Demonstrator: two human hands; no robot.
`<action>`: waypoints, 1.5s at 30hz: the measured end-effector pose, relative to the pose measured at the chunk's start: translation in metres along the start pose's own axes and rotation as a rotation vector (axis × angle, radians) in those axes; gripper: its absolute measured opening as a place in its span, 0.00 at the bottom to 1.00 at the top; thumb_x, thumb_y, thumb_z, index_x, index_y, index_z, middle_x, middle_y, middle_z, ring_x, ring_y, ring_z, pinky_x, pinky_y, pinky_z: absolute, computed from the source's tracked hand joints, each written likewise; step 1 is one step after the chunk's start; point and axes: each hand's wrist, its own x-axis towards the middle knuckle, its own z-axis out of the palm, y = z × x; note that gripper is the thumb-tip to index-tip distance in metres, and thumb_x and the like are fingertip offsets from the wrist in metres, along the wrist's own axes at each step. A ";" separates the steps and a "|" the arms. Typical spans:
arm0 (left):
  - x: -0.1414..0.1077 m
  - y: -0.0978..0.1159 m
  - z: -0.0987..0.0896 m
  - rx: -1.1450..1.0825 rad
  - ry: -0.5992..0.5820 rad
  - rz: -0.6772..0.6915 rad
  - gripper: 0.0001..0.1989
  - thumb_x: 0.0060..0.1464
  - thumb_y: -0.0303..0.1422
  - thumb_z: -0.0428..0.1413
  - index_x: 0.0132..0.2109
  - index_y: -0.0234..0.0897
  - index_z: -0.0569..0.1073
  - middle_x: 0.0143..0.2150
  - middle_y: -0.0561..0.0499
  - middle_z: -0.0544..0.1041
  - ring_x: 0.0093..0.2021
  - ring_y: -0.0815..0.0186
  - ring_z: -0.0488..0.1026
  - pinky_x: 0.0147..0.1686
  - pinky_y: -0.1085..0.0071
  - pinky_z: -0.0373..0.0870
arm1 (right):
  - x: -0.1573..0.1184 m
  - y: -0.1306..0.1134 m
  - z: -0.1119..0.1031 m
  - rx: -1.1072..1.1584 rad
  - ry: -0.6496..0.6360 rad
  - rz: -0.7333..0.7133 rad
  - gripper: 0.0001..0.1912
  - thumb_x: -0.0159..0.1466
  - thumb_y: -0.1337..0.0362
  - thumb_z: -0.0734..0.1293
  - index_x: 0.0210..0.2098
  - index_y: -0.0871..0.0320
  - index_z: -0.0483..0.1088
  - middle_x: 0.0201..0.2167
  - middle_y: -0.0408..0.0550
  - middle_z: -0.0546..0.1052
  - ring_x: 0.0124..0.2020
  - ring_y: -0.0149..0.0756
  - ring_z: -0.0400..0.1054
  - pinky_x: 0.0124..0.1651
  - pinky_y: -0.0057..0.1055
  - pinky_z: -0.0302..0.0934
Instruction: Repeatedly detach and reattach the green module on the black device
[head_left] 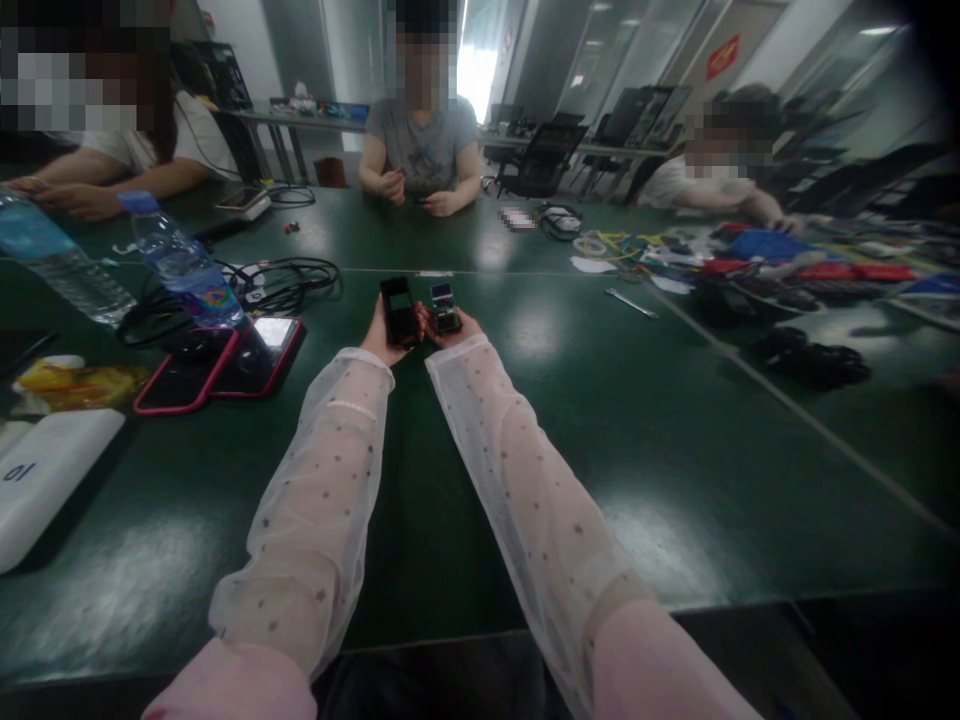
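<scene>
Held upright in my left hand is a black rectangular casing with a pale window-like area in its upper half; it looks like a phone or a device shell. Close beside it, my right hand grips a small electronic device with a light screen at the top and what looks like exposed circuitry below. Both hands are closed around these things, over the middle of the green table. The two pieces are almost side by side. Finer details are too small to make out.
To the left are pink-edged phones, water bottles, black cables and a white power bank. A wrench and black bundle lie right, before a heap of cables. Several people sit around the table.
</scene>
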 end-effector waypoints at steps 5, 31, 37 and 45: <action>-0.003 0.000 0.003 0.011 0.017 0.002 0.35 0.61 0.57 0.38 0.51 0.32 0.73 0.30 0.46 0.77 0.30 0.67 0.75 0.34 0.70 0.74 | 0.001 0.000 -0.001 0.003 -0.004 0.000 0.22 0.72 0.60 0.47 0.50 0.67 0.65 0.29 0.51 0.78 0.32 0.35 0.75 0.34 0.32 0.73; 0.009 -0.001 -0.006 -0.094 0.067 -0.030 0.35 0.59 0.57 0.40 0.53 0.32 0.72 0.30 0.44 0.78 0.30 0.61 0.76 0.34 0.66 0.74 | 0.000 0.001 0.001 -0.003 0.037 -0.012 0.21 0.72 0.60 0.49 0.52 0.67 0.65 0.27 0.50 0.79 0.30 0.35 0.75 0.31 0.29 0.73; 0.004 0.000 -0.002 -0.106 0.060 -0.047 0.36 0.60 0.58 0.37 0.53 0.31 0.71 0.31 0.42 0.78 0.35 0.57 0.77 0.38 0.64 0.74 | -0.001 0.002 0.004 -0.001 0.057 -0.024 0.21 0.72 0.61 0.49 0.49 0.68 0.66 0.26 0.51 0.79 0.28 0.34 0.76 0.30 0.27 0.73; 0.003 -0.001 0.001 -0.118 0.082 -0.025 0.35 0.60 0.57 0.38 0.55 0.33 0.70 0.35 0.41 0.79 0.38 0.55 0.77 0.41 0.61 0.73 | -0.003 0.000 0.007 -0.034 0.079 -0.021 0.19 0.72 0.62 0.51 0.46 0.66 0.69 0.25 0.50 0.78 0.27 0.33 0.75 0.28 0.27 0.72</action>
